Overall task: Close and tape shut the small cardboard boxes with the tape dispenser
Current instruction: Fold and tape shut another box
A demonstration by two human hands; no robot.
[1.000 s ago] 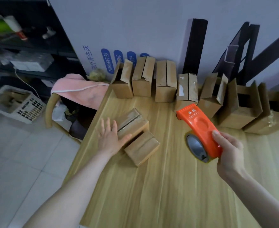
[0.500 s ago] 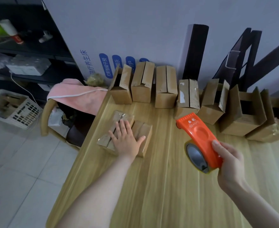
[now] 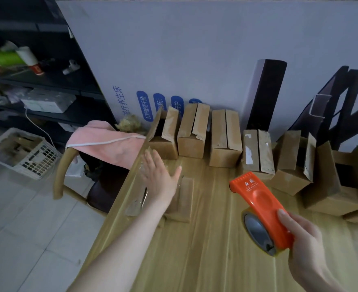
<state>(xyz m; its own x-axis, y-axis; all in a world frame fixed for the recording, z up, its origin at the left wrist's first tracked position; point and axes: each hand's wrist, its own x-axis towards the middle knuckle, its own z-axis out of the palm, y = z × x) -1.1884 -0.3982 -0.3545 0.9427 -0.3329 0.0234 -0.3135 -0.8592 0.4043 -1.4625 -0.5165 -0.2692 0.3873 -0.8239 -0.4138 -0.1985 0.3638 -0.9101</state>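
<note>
Wooden table (image 3: 205,260) stood against a white board (image 3: 195,49), open boxes (image 3: 225,140) ranked along its back edge. Left hand (image 3: 159,178) was flat, fingers spread, over two closed boxes (image 3: 184,199) near the left edge (askew a second before, by then square to it). Right hand (image 3: 306,245) gripped the orange tape dispenser (image 3: 262,207) above the table, as before.
</note>
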